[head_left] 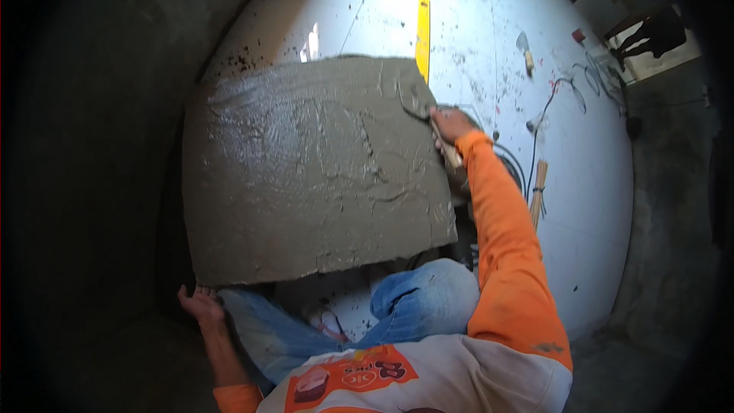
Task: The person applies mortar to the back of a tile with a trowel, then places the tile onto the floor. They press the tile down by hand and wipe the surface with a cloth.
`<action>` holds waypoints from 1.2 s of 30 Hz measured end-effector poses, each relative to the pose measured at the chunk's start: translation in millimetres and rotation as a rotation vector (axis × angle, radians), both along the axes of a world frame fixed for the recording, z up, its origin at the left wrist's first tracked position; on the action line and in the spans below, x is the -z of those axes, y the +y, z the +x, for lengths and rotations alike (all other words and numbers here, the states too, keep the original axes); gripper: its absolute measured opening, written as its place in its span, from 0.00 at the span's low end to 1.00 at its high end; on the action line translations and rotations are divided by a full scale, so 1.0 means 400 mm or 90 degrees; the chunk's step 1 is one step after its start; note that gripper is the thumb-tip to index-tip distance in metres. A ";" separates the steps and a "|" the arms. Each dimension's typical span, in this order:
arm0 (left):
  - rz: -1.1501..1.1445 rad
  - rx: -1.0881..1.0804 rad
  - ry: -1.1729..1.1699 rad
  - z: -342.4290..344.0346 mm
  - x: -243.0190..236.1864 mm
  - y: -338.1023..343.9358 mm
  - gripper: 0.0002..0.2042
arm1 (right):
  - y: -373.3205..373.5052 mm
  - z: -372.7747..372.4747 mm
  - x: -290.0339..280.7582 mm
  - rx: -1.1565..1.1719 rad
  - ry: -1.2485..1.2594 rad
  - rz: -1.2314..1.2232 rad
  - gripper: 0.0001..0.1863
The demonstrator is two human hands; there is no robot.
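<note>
A large patch of wet grey mortar (313, 168) covers the white floor (474, 38) in front of me. My right hand (451, 124), in an orange sleeve, grips the wooden handle of a trowel (417, 103). The trowel's blade lies on the mortar's upper right edge. My left hand (200, 304) rests, fingers spread, on the floor at the patch's lower left corner and holds nothing. My knees in blue jeans (413, 302) are bent just below the patch.
A yellow level (423, 27) lies beyond the mortar. A second trowel (525, 50), a black cable (535, 145), a bundle of thin sticks (539, 195) and a small red-topped thing (579, 35) lie to the right. Dark rough walls surround the floor.
</note>
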State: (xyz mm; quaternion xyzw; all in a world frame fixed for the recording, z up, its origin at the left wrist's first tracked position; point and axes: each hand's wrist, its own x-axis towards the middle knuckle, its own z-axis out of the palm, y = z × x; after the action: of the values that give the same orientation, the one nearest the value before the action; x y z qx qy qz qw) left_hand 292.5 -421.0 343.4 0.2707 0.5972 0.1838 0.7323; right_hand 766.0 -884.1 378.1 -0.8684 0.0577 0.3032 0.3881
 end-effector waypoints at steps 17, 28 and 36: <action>-0.009 0.047 0.030 0.028 0.184 -0.024 0.30 | -0.389 -0.361 0.039 -0.428 -0.060 -0.130 0.15; 0.009 0.006 0.041 0.069 0.205 -0.061 0.29 | -0.530 -0.309 0.176 -0.438 -0.084 -0.177 0.20; 0.012 0.005 0.064 0.084 0.195 -0.062 0.29 | -0.679 -0.325 0.105 -0.298 -0.080 -0.309 0.20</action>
State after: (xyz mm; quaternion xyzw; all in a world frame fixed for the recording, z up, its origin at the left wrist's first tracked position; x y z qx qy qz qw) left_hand 325.9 -446.0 265.5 0.2885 0.6308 0.1728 0.6993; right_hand 635.9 -1155.8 336.3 -0.9421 -0.0966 0.3072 0.0932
